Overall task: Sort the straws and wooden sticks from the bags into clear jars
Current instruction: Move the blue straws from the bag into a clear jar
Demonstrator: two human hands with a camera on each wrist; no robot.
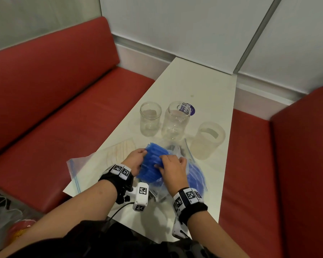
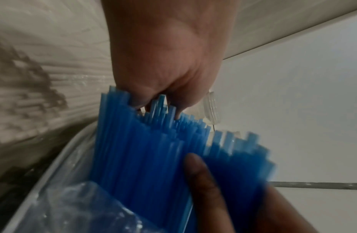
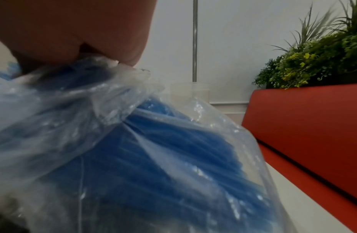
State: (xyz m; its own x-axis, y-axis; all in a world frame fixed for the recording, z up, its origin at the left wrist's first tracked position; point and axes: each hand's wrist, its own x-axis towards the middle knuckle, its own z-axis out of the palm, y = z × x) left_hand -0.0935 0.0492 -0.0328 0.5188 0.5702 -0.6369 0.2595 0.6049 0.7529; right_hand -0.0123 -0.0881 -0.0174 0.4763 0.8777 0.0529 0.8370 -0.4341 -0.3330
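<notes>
Here blue straws [image 1: 153, 161] fan from clear bag [image 1: 183, 175]; left hand [image 1: 135, 161], right hand [image 1: 173, 169] grip bundle.

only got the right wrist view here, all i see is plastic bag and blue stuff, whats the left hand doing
Observer: The left hand grips the far ends of the blue straws sticking out of the bag.
Operator: any jars near
Observer: Three clear jars stand past the hands: a small jar, a taller jar and a frosted jar, all look empty.
Operator: where are the wooden sticks
Observer: In a second bag lying flat on the table, left of the left hand, untouched.
</notes>
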